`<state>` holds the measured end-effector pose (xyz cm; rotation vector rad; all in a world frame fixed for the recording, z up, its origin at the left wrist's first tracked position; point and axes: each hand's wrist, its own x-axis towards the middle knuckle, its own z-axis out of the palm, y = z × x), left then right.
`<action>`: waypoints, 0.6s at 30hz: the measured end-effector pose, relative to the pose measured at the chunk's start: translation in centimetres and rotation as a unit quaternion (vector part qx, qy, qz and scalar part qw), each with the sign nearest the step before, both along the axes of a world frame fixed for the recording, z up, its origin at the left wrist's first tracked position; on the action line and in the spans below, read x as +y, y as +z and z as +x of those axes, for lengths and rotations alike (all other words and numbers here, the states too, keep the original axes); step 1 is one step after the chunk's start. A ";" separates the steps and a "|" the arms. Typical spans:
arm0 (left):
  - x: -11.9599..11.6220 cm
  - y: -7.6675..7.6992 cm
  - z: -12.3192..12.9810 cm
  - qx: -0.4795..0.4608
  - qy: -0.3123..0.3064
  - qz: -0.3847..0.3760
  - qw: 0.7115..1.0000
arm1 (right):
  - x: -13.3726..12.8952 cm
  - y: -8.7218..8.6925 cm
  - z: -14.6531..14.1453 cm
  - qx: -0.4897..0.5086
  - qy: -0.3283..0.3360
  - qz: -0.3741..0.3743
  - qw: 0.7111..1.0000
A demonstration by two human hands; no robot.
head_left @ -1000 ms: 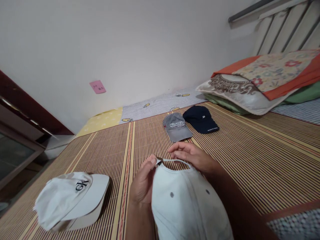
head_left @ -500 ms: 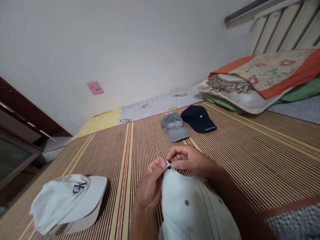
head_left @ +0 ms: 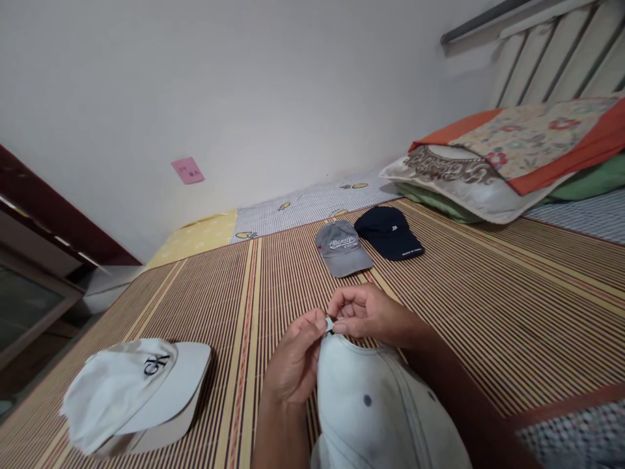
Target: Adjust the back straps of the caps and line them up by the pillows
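Observation:
A pale, off-white baseball cap [head_left: 375, 404] is close in front of me, its back opening turned away. At that opening, my left hand [head_left: 295, 358] pinches one side of the small adjusting strap [head_left: 329, 324]. Fingers of my right hand [head_left: 366, 312] are closed on the strap's other side, their tips almost meeting the left ones. The fingers partly cover the strap, so its fastening cannot be made out. To the left lies a white cap [head_left: 127, 394] with dark letters. Beyond my hands, a grey cap [head_left: 344, 247] touches a navy cap [head_left: 389, 232].
A striped bamboo mat [head_left: 224, 306] covers the bed under the caps. Pillows [head_left: 454, 176] with a floral orange-edged cloth [head_left: 532, 140] are piled at the back right. A pink note [head_left: 187, 170] is stuck on the white wall [head_left: 273, 85].
Both hands keep their pinch on the cap's strap, with only slight finger movement. The whole view has shifted very slightly; the other caps lie as before.

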<state>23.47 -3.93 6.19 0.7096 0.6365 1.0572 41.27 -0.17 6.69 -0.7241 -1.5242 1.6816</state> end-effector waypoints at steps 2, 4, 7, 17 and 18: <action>0.1 0.0 0.0 -0.005 -0.005 0.002 1.000 | 0.1 -0.2 0.0 0.000 0.003 0.006 1.000; 0.1 -0.1 0.0 -0.005 -0.006 0.004 1.000 | 0.1 -0.4 0.0 0.001 0.007 0.010 1.000; 0.1 -0.2 0.1 0.003 -0.006 0.002 1.000 | 0.2 -0.4 0.1 -0.011 0.004 0.016 1.000; 0.3 -0.2 0.2 0.018 -0.005 0.009 1.000 | 0.3 -0.6 0.5 -0.007 0.004 0.023 1.000; 0.3 -0.2 0.2 0.017 -0.005 0.009 1.000 | 0.3 -0.6 0.5 -0.006 0.006 0.021 1.000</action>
